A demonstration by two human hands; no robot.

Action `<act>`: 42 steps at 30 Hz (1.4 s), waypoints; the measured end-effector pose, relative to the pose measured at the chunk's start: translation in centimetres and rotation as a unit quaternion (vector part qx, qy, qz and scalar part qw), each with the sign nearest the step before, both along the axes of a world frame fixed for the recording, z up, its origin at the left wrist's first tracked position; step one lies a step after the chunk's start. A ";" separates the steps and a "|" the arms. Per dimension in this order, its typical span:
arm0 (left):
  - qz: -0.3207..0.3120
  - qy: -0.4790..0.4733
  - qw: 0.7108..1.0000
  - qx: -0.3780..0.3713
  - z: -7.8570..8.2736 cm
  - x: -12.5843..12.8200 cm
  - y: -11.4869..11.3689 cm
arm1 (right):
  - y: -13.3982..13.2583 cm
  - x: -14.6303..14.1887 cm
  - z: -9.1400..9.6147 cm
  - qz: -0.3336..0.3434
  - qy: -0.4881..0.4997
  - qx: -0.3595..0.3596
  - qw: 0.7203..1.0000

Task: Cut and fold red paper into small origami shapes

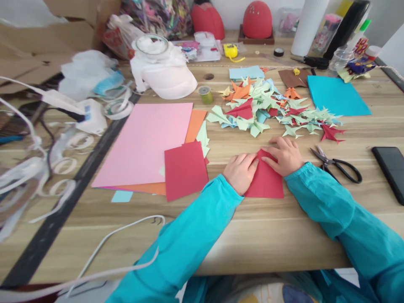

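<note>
both hands (263, 164) flat on red paper (266, 181) | scissors (336, 164) just beside (right)

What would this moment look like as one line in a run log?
left hand: flat on red paper | right hand: pressing its upper edge | scissors: right of hands | folded paper pile: beyond hands

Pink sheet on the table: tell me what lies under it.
An orange sheet peeks out under the pink sheet at its right and lower edges, with a light blue scrap lower left. Anything else beneath is covered.
</note>
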State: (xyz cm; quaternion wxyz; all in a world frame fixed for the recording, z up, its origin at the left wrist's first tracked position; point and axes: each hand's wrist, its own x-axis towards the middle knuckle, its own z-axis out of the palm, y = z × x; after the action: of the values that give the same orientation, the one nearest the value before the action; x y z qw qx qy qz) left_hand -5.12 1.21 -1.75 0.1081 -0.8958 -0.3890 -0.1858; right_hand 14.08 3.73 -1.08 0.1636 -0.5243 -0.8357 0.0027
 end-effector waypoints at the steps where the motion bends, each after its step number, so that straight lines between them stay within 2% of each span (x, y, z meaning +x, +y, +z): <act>1: -0.004 0.002 1.000 -0.005 0.0 0.0 0.0 | 0.0 0.0 0.0 0.001 0.000 0.000 1.000; 6: 0.006 0.013 1.000 -0.022 0.2 0.0 -0.2 | 0.0 0.0 0.0 0.000 0.002 0.001 1.000; 19: -0.003 0.009 1.000 -0.010 0.1 0.2 0.0 | -0.1 -0.1 0.2 0.004 -0.015 -0.004 1.000; 25: -0.028 0.038 0.997 -0.053 0.5 0.3 0.6 | -0.1 -0.2 0.2 -0.003 -0.019 -0.005 1.000; 35: -0.031 0.052 0.994 -0.088 1.2 0.2 0.8 | -0.3 -0.2 0.2 0.011 -0.040 0.019 0.999; 42: -0.047 0.050 0.996 -0.061 1.8 0.1 1.1 | -0.6 -0.5 0.7 0.019 -0.083 0.043 0.995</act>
State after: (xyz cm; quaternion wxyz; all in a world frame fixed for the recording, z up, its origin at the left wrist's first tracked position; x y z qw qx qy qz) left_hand -5.02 2.30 0.00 0.0638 -0.9262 -0.3512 -0.1215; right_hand 13.58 3.17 -0.41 0.1157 -0.4991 -0.8556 -0.0736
